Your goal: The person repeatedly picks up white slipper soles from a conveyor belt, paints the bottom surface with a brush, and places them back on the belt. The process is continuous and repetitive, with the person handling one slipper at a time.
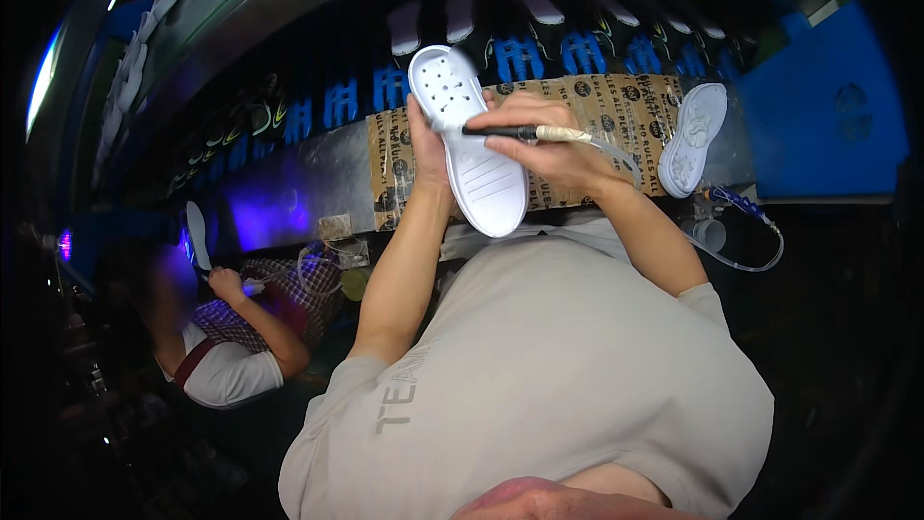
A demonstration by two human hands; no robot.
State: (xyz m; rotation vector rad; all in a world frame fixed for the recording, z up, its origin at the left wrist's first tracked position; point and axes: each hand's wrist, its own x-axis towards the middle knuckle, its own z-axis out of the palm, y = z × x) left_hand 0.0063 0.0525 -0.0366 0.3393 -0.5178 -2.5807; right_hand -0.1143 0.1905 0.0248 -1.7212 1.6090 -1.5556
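A white shoe sole [489,195] is held up over the bench, its inner side facing me, with small round hollows at the far end and grooves across the near end. My left hand [427,149] is closed round its left edge. In my right hand [558,143] is a black-handled brush [515,133], wrapped in pale tape, with a clear tube trailing from it. The brush tip lies over the sole's middle; whether it touches cannot be told. A second white sole [695,140] lies on the bench to the right, with glossy wet-looking patches.
Printed brown cardboard [606,116] covers the bench [337,169] beneath my hands. Behind it stand blue holders [520,58] and a row of soles [537,2]. A blue panel [818,106] bounds the right side. At left, a co-worker [231,356] holds another sole.
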